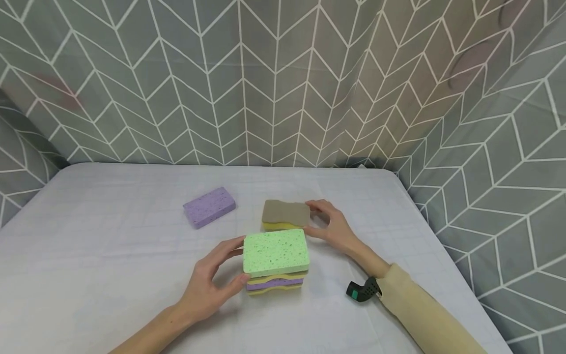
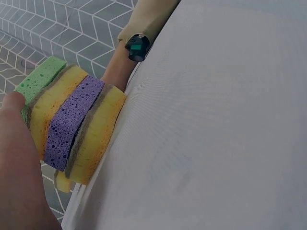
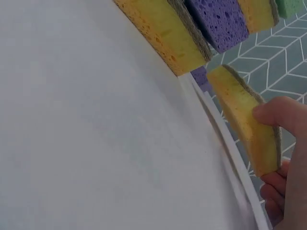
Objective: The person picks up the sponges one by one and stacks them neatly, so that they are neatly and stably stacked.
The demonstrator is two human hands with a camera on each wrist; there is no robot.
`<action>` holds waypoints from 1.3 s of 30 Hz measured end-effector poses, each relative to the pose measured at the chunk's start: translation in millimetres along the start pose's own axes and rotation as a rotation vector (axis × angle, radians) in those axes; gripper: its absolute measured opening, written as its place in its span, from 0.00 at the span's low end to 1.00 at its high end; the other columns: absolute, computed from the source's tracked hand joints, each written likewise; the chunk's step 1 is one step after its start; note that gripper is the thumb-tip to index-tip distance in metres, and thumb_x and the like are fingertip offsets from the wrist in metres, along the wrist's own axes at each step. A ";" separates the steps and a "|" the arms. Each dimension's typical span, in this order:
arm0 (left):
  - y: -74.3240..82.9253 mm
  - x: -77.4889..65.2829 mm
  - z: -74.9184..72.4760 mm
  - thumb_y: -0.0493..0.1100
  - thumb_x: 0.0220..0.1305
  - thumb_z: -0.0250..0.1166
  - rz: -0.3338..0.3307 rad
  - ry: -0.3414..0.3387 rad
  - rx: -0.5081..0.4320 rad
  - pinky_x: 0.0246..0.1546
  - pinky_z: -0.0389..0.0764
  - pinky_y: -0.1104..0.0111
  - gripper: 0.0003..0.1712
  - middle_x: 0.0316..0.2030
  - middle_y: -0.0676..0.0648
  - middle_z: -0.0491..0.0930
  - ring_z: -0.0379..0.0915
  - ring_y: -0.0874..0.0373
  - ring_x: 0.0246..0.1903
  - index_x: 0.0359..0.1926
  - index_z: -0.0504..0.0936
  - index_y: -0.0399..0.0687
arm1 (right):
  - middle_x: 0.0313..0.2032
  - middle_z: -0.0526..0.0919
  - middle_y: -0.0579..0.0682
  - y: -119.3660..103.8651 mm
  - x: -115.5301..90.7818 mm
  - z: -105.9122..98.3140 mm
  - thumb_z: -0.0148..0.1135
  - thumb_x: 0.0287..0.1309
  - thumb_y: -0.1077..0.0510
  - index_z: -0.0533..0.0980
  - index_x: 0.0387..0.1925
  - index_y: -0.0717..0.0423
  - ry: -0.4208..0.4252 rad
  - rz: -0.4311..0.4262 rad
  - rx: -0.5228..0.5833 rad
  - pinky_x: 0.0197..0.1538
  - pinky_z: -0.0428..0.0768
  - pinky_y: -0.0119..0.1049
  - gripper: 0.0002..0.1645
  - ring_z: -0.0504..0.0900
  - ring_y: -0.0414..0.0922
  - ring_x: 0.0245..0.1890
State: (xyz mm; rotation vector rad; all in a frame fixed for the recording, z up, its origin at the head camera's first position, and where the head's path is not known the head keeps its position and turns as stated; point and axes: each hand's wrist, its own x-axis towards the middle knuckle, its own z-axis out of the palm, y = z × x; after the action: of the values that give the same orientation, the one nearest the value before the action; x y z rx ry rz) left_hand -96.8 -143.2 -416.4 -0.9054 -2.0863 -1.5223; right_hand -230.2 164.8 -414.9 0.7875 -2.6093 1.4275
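A stack of sponges stands near the front middle of the table, with a light green sponge (image 1: 276,253) on top. Under it, yellow scouring sponges (image 2: 98,136) with grey-brown pads lie above and below a purple sponge (image 2: 72,122). My left hand (image 1: 216,280) holds the green sponge at its left side, thumb at the near corner and fingers at the far one. Just behind the stack, my right hand (image 1: 333,228) grips another yellow scouring sponge (image 1: 286,215) by its right end, grey-brown pad facing up. In the right wrist view the thumb lies against this sponge's yellow side.
A loose purple sponge (image 1: 210,207) lies flat at the back left of the stack. White cloth covers the table (image 1: 110,221). Grey patterned curtains (image 1: 265,88) hang behind it and along the right. A black wrist device (image 1: 363,290) sits by the right sleeve.
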 end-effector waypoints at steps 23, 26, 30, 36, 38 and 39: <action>-0.4 0.0 -0.7 0.26 0.49 0.73 0.015 0.005 0.003 0.62 0.76 0.72 0.43 0.60 0.41 0.77 0.80 0.55 0.54 0.68 0.69 0.35 | 0.54 0.74 0.61 -11.5 -8.5 10.1 0.68 0.50 0.70 0.72 0.64 0.63 0.240 -0.151 0.282 0.65 0.67 0.35 0.36 0.70 0.43 0.56; -0.9 0.0 -0.2 0.26 0.49 0.73 0.018 0.005 -0.001 0.62 0.76 0.71 0.43 0.60 0.41 0.77 0.80 0.55 0.54 0.68 0.69 0.35 | 0.54 0.73 0.62 -13.9 -10.6 14.5 0.68 0.51 0.69 0.71 0.63 0.65 0.281 -0.230 0.271 0.64 0.67 0.32 0.35 0.69 0.43 0.55; -1.1 -0.3 0.0 0.26 0.49 0.73 0.014 0.002 -0.010 0.62 0.76 0.71 0.42 0.60 0.41 0.77 0.80 0.55 0.54 0.68 0.69 0.35 | 0.52 0.72 0.62 -17.9 -13.0 20.9 0.68 0.54 0.64 0.70 0.63 0.68 0.351 -0.338 0.283 0.63 0.67 0.33 0.34 0.68 0.44 0.53; -1.7 -0.9 0.2 0.26 0.49 0.73 0.012 0.002 -0.009 0.62 0.76 0.71 0.43 0.60 0.41 0.77 0.80 0.55 0.54 0.68 0.69 0.35 | 0.52 0.71 0.62 -25.4 -16.7 29.1 0.65 0.58 0.59 0.67 0.63 0.74 0.423 -0.417 0.343 0.60 0.68 0.34 0.36 0.70 0.45 0.51; -2.1 -1.0 0.4 0.26 0.49 0.73 0.015 0.003 -0.008 0.62 0.77 0.71 0.43 0.60 0.40 0.77 0.80 0.55 0.54 0.68 0.69 0.34 | 0.52 0.71 0.62 -28.0 -18.2 31.3 0.64 0.59 0.59 0.66 0.63 0.76 0.438 -0.437 0.363 0.58 0.69 0.34 0.36 0.70 0.46 0.51; -2.3 -1.0 0.5 0.26 0.49 0.73 0.017 0.004 -0.007 0.61 0.77 0.71 0.43 0.60 0.40 0.77 0.80 0.55 0.54 0.68 0.69 0.34 | 0.53 0.70 0.62 -29.4 -18.8 32.3 0.64 0.59 0.58 0.65 0.63 0.77 0.446 -0.448 0.369 0.58 0.69 0.34 0.36 0.70 0.46 0.51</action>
State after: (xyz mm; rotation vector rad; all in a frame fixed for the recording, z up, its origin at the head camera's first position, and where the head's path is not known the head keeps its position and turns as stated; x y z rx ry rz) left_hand -97.7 -143.5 -418.7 -0.9195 -2.0662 -1.5230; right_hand -194.4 133.5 -416.1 0.8875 -1.7363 1.7101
